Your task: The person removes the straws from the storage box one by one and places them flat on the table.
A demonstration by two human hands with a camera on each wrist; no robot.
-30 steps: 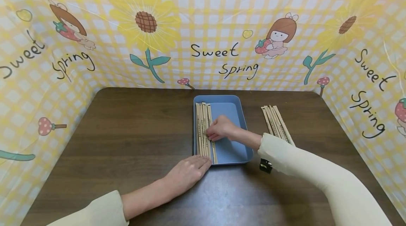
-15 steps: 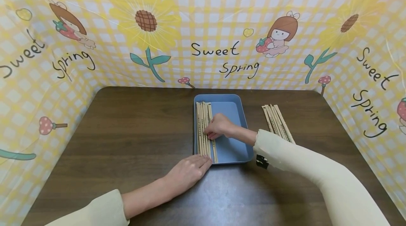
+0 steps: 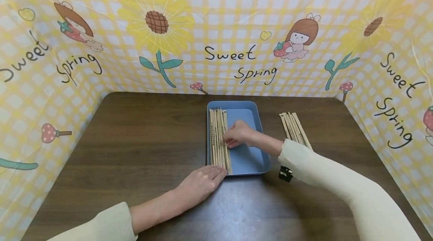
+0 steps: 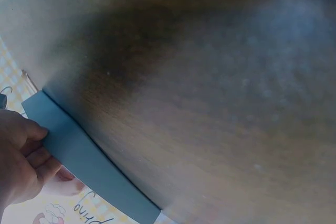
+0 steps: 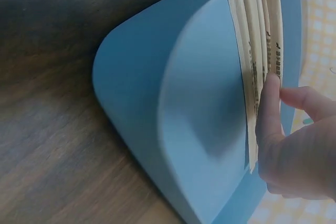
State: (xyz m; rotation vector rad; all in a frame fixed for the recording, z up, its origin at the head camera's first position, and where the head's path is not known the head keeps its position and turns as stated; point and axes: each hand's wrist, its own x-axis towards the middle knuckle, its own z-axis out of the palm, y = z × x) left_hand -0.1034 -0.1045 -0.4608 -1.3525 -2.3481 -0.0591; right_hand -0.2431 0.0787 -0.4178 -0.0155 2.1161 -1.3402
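Note:
A row of slim paper-wrapped chopsticks (image 3: 214, 139) lies lengthwise along the left side of a blue tray (image 3: 248, 164). My right hand (image 3: 239, 134) is over the row's right edge and pinches a paper-wrapped chopstick packet (image 5: 273, 30) between thumb and index finger, about midway along it. In the right wrist view, dark print shows on the pale wrappers. My left hand (image 3: 202, 183) grips the tray's near left corner. Its thumb lies on the outer wall (image 4: 86, 153) in the left wrist view, with the fingers over the rim. The left fingertips cover the row's near ends in the head view.
On the brown table (image 3: 152, 132), a second bunch of wrapped chopsticks (image 3: 295, 128) lies right of the tray, its near end hidden by the right sleeve (image 3: 314, 165). Yellow checked cloth (image 3: 233, 15) stands around the table's back and sides.
My right hand dips slightly left, then shifts back right. The gap beside the rightmost packet has closed up, and the row looks fuller. The left hand stays at the tray corner.

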